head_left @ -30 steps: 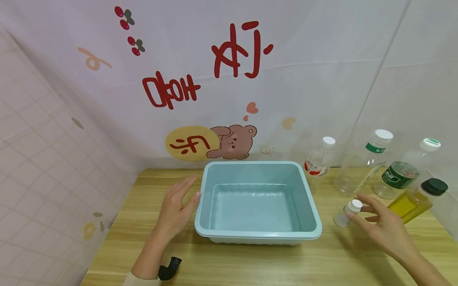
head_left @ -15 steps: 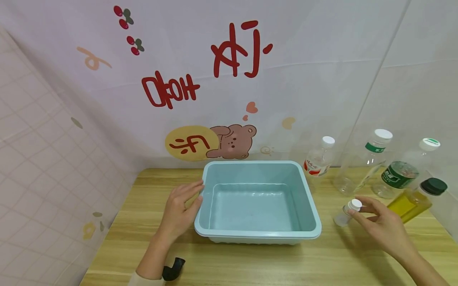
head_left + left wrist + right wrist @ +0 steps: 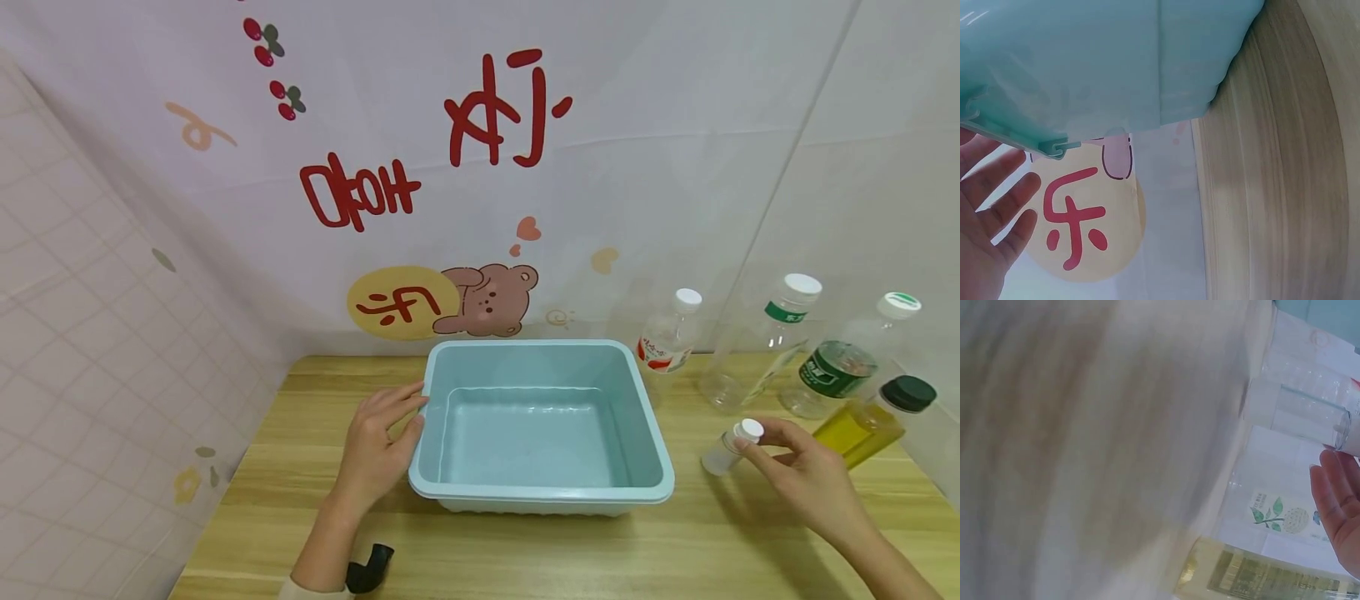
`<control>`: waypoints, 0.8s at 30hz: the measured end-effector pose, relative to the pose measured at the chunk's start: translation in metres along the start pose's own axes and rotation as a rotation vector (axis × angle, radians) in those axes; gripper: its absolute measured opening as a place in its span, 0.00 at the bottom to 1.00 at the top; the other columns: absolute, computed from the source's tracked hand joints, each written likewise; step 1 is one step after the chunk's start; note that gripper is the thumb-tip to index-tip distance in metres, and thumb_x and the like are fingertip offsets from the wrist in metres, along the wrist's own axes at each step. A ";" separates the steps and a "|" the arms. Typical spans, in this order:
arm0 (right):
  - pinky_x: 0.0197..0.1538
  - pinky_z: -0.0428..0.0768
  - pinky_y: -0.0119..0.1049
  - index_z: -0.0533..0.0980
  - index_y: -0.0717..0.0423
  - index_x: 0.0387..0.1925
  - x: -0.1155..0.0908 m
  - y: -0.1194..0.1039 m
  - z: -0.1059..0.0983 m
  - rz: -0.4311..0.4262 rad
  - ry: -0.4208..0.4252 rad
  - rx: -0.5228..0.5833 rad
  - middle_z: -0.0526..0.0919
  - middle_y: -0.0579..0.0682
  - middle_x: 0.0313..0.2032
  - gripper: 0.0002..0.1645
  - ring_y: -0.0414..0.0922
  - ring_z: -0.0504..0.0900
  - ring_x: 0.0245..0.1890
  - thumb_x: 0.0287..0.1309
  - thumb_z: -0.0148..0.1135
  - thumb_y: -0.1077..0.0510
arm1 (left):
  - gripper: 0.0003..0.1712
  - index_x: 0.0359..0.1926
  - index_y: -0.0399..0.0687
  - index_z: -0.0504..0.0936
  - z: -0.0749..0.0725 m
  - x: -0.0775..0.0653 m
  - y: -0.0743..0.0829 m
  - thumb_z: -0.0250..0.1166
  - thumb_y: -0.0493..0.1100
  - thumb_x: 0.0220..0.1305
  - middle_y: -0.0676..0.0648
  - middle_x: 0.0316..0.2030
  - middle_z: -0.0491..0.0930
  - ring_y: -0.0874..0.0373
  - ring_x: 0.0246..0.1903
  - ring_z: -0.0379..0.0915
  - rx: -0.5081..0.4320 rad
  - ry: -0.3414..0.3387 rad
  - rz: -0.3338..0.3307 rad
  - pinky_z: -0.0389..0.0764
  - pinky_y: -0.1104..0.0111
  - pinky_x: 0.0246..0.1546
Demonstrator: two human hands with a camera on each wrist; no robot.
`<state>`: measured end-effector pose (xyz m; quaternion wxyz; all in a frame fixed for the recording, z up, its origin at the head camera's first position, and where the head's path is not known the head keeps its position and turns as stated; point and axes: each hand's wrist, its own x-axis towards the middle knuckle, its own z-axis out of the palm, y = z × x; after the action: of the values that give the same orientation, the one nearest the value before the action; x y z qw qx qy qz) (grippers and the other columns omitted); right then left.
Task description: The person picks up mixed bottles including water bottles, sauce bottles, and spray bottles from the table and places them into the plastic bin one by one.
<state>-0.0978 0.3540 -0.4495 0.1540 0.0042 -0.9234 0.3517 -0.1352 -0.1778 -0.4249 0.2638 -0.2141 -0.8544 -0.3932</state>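
Observation:
My left hand is at the left rim of a pale blue plastic basin, fingertips touching the rim. In the left wrist view its fingers are spread and nearly straight, under the basin's outer wall. Right of the basin, a small clear bottle with a white cap stands slightly tilted in view on the wooden table. My right hand pinches it just below the cap between thumb and fingers. The right wrist view shows the fingers at the bottle's cap end.
Behind the right hand stand a bottle with a red label, a tall clear bottle, a green-labelled bottle and a bottle of yellow oil. A black bent piece shows beside the left forearm. A printed cloth hangs behind.
My left hand has moved right, from beside the basin onto its rim. My right thumb and fingers have closed in at the small bottle's neck; the bottle has barely shifted.

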 end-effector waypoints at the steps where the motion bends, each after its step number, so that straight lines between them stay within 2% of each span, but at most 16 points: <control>1: 0.28 0.80 0.24 0.81 0.61 0.52 0.000 0.000 -0.001 -0.002 0.004 0.001 0.86 0.35 0.35 0.19 0.27 0.80 0.29 0.64 0.74 0.56 | 0.16 0.49 0.38 0.90 0.000 0.000 0.000 0.70 0.30 0.59 0.42 0.58 0.86 0.42 0.57 0.80 0.001 0.002 0.000 0.72 0.40 0.60; 6: 0.25 0.80 0.30 0.80 0.63 0.55 0.002 -0.002 -0.009 0.014 -0.006 0.000 0.88 0.40 0.37 0.22 0.27 0.81 0.27 0.66 0.72 0.55 | 0.16 0.49 0.38 0.91 0.000 -0.001 -0.001 0.71 0.30 0.59 0.43 0.57 0.86 0.43 0.57 0.80 0.004 0.011 0.006 0.73 0.40 0.60; 8: 0.24 0.80 0.31 0.79 0.64 0.57 0.004 -0.003 -0.014 0.029 -0.014 -0.008 0.87 0.38 0.38 0.23 0.26 0.80 0.28 0.67 0.72 0.53 | 0.16 0.50 0.38 0.90 0.000 -0.001 -0.001 0.71 0.30 0.59 0.43 0.57 0.86 0.43 0.57 0.80 0.007 0.014 0.009 0.73 0.41 0.60; 10: 0.24 0.80 0.32 0.79 0.64 0.57 0.005 -0.006 -0.018 0.033 -0.016 -0.010 0.86 0.32 0.38 0.24 0.25 0.80 0.28 0.67 0.71 0.53 | 0.16 0.50 0.38 0.90 0.000 -0.001 -0.001 0.71 0.30 0.59 0.43 0.57 0.86 0.43 0.57 0.80 0.012 0.016 0.009 0.73 0.41 0.61; 12: 0.24 0.80 0.32 0.80 0.62 0.57 0.007 -0.009 -0.021 0.025 -0.007 -0.012 0.81 0.22 0.37 0.22 0.25 0.80 0.28 0.67 0.72 0.53 | 0.16 0.50 0.38 0.90 0.000 -0.001 -0.001 0.71 0.30 0.59 0.43 0.57 0.86 0.43 0.56 0.81 0.015 0.018 0.011 0.73 0.41 0.60; 13: 0.24 0.79 0.31 0.80 0.61 0.56 0.008 -0.012 -0.023 0.022 -0.005 -0.010 0.78 0.18 0.37 0.22 0.25 0.80 0.29 0.67 0.72 0.53 | 0.16 0.50 0.38 0.91 0.000 -0.001 -0.001 0.71 0.30 0.59 0.43 0.57 0.86 0.43 0.56 0.81 0.017 0.019 0.013 0.73 0.41 0.60; 16: 0.23 0.79 0.30 0.81 0.59 0.55 0.012 -0.020 -0.029 -0.006 0.017 -0.001 0.77 0.15 0.36 0.19 0.24 0.81 0.29 0.67 0.72 0.54 | 0.16 0.49 0.38 0.91 0.000 -0.001 -0.001 0.71 0.30 0.59 0.43 0.57 0.86 0.43 0.56 0.81 0.020 0.024 0.020 0.74 0.41 0.60; 24: 0.27 0.75 0.21 0.80 0.63 0.53 0.022 -0.041 -0.040 -0.097 0.086 0.023 0.78 0.16 0.36 0.18 0.19 0.80 0.30 0.64 0.73 0.60 | 0.16 0.49 0.37 0.91 0.001 -0.001 -0.003 0.72 0.30 0.58 0.42 0.56 0.87 0.43 0.54 0.82 0.034 0.030 0.054 0.76 0.41 0.58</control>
<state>-0.1029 0.3514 -0.3882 0.2102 0.0357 -0.9105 0.3542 -0.1358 -0.1791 -0.4276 0.2904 -0.2267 -0.8508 -0.3747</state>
